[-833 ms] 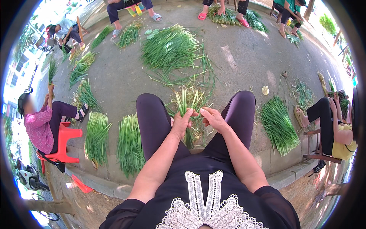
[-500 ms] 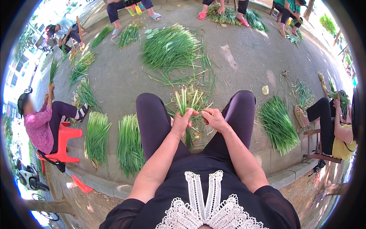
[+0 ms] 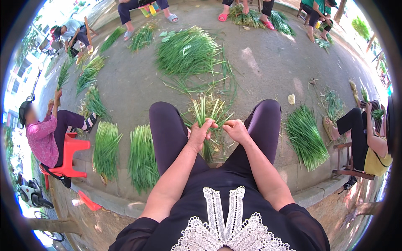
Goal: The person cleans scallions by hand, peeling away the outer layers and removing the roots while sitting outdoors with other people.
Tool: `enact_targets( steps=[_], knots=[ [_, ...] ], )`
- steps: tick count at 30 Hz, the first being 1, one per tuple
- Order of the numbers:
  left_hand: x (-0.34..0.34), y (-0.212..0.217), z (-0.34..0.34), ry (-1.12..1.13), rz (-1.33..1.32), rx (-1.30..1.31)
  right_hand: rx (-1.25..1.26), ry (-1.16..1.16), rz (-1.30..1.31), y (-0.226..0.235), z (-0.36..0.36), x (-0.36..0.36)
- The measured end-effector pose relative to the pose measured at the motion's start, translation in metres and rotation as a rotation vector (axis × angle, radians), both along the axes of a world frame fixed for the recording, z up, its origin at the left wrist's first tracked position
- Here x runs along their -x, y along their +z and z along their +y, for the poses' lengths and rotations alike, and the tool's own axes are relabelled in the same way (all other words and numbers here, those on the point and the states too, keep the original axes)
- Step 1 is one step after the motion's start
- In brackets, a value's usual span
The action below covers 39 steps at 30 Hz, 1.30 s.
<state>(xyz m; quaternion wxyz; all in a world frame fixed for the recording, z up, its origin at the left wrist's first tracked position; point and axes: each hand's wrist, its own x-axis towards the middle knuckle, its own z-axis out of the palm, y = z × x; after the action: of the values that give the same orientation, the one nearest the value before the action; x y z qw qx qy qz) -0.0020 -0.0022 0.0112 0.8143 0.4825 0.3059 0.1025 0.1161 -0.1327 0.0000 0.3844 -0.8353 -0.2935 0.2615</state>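
Between my knees, my left hand (image 3: 201, 133) is closed around a small bunch of chives (image 3: 203, 109). Their pale stem ends fan upward, away from me, and the green leaves hang below the fist. Just to the right, my right hand (image 3: 235, 130) has its thumb and fingers pinched together, close to the bunch. Whatever is between those fingertips is too small to make out. Beyond my hands, dry trimmings (image 3: 215, 94) are scattered on the ground.
A big chive heap (image 3: 186, 52) lies ahead. Sorted piles lie left (image 3: 142, 154) and right (image 3: 307, 138) of my legs. A person in pink (image 3: 44, 140) sits on a red stool (image 3: 73, 157); another person (image 3: 374, 144) sits at right. More people work across the pavement.
My hands stay almost in place, the right one shifting slightly outward. At left, the seated person's raised bunch has tilted right; the person at right has moved their hands.
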Motion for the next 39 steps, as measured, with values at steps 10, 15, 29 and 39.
enact_targets(
  steps=[10,15,29,39],
  knots=[
    [0.0,0.003,-0.004,-0.161,-0.013,0.008,-0.508,-0.409,0.872,0.008,-0.001,-0.01],
    [-0.001,0.008,-0.006,-0.203,-0.002,0.002,-0.546,-0.401,0.84,0.002,-0.003,-0.016],
    [0.0,0.008,-0.008,-0.226,0.025,-0.04,-0.586,-0.35,0.912,0.016,-0.003,-0.012],
    [0.0,0.008,-0.008,-0.23,0.011,-0.033,-0.623,-0.341,0.972,0.018,-0.003,-0.011]
  ],
)
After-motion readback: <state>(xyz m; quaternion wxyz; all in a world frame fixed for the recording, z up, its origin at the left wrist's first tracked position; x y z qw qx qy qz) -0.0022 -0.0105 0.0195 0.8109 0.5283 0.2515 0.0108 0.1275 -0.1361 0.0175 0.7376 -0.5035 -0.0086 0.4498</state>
